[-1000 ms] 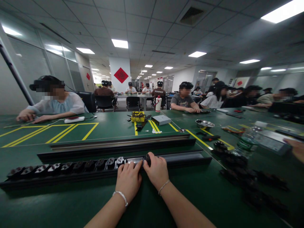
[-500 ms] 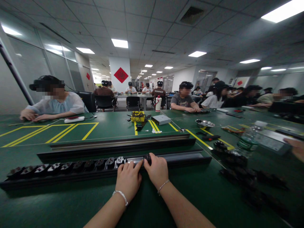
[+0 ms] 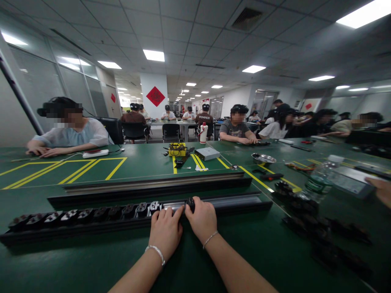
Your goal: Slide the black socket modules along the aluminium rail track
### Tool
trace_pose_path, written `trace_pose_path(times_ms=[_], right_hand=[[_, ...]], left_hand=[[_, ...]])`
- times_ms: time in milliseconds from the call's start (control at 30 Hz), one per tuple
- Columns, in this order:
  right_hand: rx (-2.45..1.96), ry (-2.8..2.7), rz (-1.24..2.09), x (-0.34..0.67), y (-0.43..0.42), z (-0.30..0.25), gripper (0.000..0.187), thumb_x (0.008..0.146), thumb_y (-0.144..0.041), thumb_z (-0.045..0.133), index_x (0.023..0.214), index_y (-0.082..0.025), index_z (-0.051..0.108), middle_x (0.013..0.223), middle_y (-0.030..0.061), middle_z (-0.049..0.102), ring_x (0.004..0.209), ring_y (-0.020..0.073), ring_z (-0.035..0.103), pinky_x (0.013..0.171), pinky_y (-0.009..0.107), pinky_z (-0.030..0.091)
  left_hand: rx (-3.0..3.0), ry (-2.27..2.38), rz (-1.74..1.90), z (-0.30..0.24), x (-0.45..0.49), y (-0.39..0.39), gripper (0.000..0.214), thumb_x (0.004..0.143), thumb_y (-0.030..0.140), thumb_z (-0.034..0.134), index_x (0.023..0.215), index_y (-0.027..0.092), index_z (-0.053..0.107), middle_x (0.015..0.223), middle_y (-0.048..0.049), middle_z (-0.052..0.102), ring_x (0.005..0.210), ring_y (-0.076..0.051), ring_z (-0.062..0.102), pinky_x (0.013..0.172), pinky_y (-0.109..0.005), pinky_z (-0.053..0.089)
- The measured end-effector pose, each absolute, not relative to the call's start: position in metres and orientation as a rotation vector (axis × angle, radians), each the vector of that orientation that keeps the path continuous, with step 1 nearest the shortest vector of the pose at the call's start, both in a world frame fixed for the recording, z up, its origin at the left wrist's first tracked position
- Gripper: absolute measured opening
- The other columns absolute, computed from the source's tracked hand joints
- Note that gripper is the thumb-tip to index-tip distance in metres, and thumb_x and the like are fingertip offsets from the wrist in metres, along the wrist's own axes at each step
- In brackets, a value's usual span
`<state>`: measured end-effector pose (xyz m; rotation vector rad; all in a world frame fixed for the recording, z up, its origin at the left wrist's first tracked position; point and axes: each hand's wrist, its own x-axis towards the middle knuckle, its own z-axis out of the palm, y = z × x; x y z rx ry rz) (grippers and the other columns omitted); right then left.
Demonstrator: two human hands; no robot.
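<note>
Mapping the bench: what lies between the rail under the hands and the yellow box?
Head view: a second long black rail lies between the near rail and the yellow box, with a small dark item beyond it.

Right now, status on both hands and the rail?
Left hand flat on the rail. Right hand pinching a black socket on it. Second rail behind, bottle off right, neither touching.

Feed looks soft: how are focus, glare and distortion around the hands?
Head view: left hand, right hand and socket rail fairly sharp; black parts heap at right smeared; rail bowed by wide-angle lens; ceiling light blown out, no glare on green table.
</note>
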<state>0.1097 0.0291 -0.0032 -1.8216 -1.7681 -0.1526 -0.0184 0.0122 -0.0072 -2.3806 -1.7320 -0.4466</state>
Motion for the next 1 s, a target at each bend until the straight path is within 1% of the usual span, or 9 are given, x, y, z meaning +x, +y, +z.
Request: trace_pose_path(times_ms=[167,367,567,1000], right_hand=[[-1.823,-1.779,-0.159,0.1095,0.0297,-0.0039,0.018,0.081,-0.033,0.045,0.082,-0.018,0.055,0.075,0.0038,0.065,0.073,0.0167,0.059,0.071,0.028,0.031],[-1.779,-1.764,-0.16,0.1093,0.031,-0.0064,0.017,0.081,-0.031,0.046,0.081,-0.017,0.055,0.074,0.0043,0.065,0.074,0.0164,0.059,0.078,0.028,0.03],[-1.795,-1.768,-0.162,0.1094,0.0319,-0.0061,0.017,0.081,-0.031,0.045,0.08,-0.017,0.054,0.073,0.0047,0.065,0.073,0.0163,0.059,0.076,0.028,0.031],[-1.785,-1.735,-0.132,0.1081,0.0324,-0.0076,0.016,0.081,-0.03,0.045,0.08,-0.017,0.054,0.073,0.0052,0.065,0.074,0.0167,0.059,0.084,0.029,0.029]], left_hand=[[-2.379,-1.735,-0.455,-0.0084,-0.0181,0.0121,0.047,0.077,0.019,0.043,0.122,0.033,0.044,0.098,-0.004,0.057,0.094,-0.021,0.048,0.088,-0.039,0.025],[-2.374,-1.718,-0.472,-0.0101,-0.0187,0.013,0.048,0.077,0.019,0.043,0.122,0.033,0.044,0.097,-0.0035,0.057,0.093,-0.021,0.048,0.088,-0.039,0.026],[-2.398,-1.751,-0.439,-0.0058,-0.0182,0.0114,0.047,0.078,0.02,0.042,0.122,0.034,0.044,0.099,-0.0037,0.058,0.095,-0.02,0.048,0.088,-0.038,0.026],[-2.371,-1.729,-0.465,-0.0094,-0.0184,0.0129,0.047,0.078,0.02,0.042,0.122,0.035,0.044,0.096,-0.0034,0.058,0.092,-0.02,0.048,0.088,-0.039,0.026]])
